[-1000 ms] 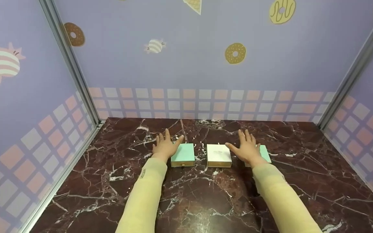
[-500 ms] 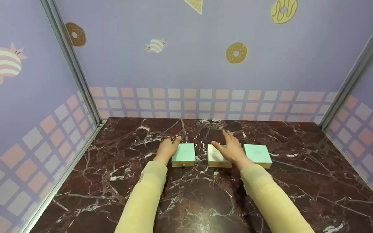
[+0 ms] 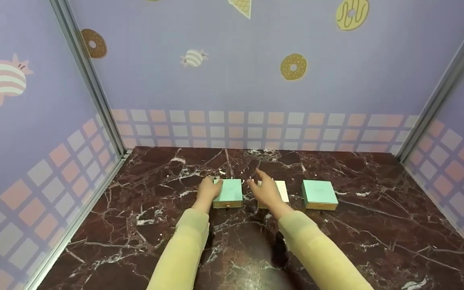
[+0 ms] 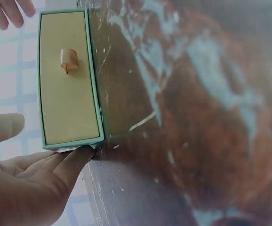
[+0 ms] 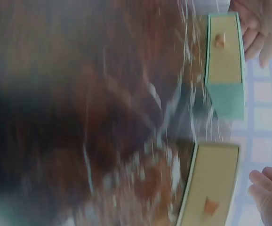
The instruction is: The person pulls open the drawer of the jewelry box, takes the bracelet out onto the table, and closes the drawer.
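A mint-green drawer box with a tan front stands on the table, a small brown pull tab on that front. My left hand is at its left side, fingers extended along the side wall and touching it, thumb above. Over the white drawer box to the right hovers my right hand, fingers extended and apart from the green box, hiding much of the white lid. A second mint-green box sits farther right, beyond reach of either hand's fingers.
The dark red marbled table carries small white specks behind the boxes. A purple patterned panel stands at the back, with side panels left and right. Gaps separate the three boxes.
My right hand has moved left, from the right green box across the white one, uncovering the right box. The left hand has lowered to the left box's side.
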The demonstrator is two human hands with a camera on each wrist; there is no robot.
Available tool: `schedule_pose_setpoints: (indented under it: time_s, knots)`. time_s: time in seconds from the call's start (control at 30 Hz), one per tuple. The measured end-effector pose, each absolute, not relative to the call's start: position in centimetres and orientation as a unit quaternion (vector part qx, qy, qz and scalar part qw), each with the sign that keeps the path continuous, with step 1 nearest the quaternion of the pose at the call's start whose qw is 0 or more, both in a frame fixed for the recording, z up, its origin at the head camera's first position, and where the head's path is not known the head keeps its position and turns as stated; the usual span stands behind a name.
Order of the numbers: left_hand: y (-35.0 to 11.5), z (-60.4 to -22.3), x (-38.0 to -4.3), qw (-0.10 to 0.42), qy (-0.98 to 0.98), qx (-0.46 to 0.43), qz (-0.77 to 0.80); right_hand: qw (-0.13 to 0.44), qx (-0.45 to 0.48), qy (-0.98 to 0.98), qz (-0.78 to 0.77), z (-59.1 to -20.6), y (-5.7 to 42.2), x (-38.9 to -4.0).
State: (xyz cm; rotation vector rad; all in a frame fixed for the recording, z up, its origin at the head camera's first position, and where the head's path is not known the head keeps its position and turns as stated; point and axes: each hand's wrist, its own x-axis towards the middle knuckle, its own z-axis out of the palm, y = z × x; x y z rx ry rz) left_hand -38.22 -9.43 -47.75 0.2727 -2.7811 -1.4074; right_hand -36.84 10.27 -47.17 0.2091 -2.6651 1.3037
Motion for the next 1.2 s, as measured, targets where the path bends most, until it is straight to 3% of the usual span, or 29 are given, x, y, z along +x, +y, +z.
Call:
schedule_pose_setpoints:
  time_s: [0.53, 0.93, 1.2]
  knots:
    - [-9.8, -47.5, -37.6, -0.02, -0.893, 0.078, -0.443, 0.047, 0.052, -0.884, 0.463, -49.0, 6.4, -35.8]
    - [-9.5, -47.7, -37.0, -0.015, -0.892, 0.09, -0.442, 0.072, 0.028, -0.868, 0.491, -50.4, 4.8, -35.3]
    - [-9.6, -47.9, -36.5, -0.007, -0.888, 0.088, -0.451, 0.059, -0.002, -0.844, 0.533, -50.4, 4.5, -34.7]
